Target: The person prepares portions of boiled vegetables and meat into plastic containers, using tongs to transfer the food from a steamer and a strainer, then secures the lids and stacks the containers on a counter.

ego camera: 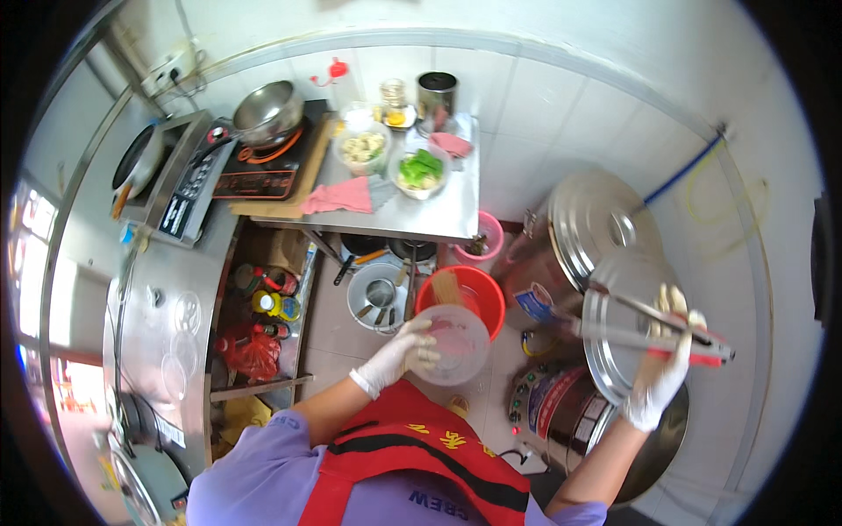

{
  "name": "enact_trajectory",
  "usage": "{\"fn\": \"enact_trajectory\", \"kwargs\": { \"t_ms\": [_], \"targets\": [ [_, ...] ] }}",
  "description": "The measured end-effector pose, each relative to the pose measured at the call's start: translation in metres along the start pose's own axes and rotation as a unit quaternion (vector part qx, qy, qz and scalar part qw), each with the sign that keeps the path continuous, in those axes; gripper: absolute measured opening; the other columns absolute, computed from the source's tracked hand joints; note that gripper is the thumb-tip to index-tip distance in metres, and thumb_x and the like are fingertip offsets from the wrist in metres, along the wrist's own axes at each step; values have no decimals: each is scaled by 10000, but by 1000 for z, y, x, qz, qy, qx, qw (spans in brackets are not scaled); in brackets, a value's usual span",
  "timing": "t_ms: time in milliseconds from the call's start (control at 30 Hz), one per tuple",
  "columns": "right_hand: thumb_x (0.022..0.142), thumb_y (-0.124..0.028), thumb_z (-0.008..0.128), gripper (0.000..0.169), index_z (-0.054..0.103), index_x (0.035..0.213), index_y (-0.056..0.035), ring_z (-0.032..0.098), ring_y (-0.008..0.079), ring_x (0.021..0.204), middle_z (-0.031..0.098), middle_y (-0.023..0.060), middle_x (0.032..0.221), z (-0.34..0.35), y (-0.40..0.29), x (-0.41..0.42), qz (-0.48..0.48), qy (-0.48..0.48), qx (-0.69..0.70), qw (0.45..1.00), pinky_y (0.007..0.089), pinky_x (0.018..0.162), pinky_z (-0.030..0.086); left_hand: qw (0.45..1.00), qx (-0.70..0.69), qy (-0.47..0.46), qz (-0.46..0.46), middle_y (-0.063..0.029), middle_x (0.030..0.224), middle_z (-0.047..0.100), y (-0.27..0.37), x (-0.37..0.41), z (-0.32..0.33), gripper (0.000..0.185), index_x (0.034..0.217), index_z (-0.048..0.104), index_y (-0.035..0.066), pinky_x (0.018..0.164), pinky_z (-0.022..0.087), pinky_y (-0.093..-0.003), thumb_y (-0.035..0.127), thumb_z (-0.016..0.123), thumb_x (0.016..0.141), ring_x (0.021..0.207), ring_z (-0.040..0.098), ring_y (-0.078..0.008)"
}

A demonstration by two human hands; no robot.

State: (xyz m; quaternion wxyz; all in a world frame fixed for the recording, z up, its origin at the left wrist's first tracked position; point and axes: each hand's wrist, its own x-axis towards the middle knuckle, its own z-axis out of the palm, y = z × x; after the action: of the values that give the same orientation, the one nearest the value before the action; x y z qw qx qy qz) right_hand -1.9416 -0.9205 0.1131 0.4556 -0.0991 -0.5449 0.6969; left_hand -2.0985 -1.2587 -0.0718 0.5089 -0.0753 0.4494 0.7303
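My left hand (pixel 406 348), in a white glove, grips the rim of a translucent plastic bowl (pixel 454 352). The bowl is over the floor, partly in front of a red plastic basin (pixel 488 302). In my gloved right hand (pixel 664 368) is a pair of metal tongs (pixel 705 359) with red grips, slightly blurred, arms pointing left. Behind the tongs a round metal lid (pixel 604 365) stands tilted over a big steel electric pot (pixel 559 411), whose mouth shows partly uncovered. Whether my right fingers also touch the lid cannot be told.
Another tall steel barrel (pixel 533 289) is lidded. On the steel table (pixel 460 220) are a bowl with green leaves (pixel 421 169), a tub of pale food (pixel 363 148) and pink cloths (pixel 339 196). A steel pan (pixel 270 115) sits on an induction cooker (pixel 255 184). A white pot (pixel 358 309) is on the floor.
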Motion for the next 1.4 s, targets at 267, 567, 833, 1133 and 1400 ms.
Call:
{"fn": "enact_trajectory", "kwargs": {
  "t_ms": [267,567,833,1133,1400],
  "targets": [
    [914,-120,620,150,570,990,0,632,247,1003,632,129,1052,272,162,195,-78,-75,27,994,374,950,476,977,-114,163,79,-141,1181,476,-7,-62,-100,574,1386,299,102,712,539,-388,206,565,887,887,634,-287],
    [801,-212,773,490,474,1137,-18,562,183,1042,572,99,1073,379,395,302,-13,-56,-67,996,336,933,427,913,-159,333,171,-150,1232,447,25,-68,-215,516,1365,355,90,779,528,-432,139,512,875,918,623,-328],
    [657,-326,865,388,650,794,-34,591,140,708,656,50,799,283,467,252,175,-251,-375,875,291,675,494,925,-135,336,112,-160,1284,430,39,-44,-240,563,1381,334,69,823,516,-452,161,515,856,928,603,-340],
    [854,-157,562,161,606,947,-33,565,167,740,594,62,751,182,407,244,239,-178,30,954,333,683,467,969,-20,226,95,-130,1216,489,91,17,-183,497,1348,403,99,795,521,-403,137,505,863,940,597,-281],
    [954,-433,475,485,544,1140,10,556,360,1122,606,202,1121,-14,79,77,137,159,156,965,472,959,443,994,73,79,30,-120,1209,494,67,67,-64,563,1380,375,100,778,518,-387,254,546,866,930,609,-265]
  ]
}}
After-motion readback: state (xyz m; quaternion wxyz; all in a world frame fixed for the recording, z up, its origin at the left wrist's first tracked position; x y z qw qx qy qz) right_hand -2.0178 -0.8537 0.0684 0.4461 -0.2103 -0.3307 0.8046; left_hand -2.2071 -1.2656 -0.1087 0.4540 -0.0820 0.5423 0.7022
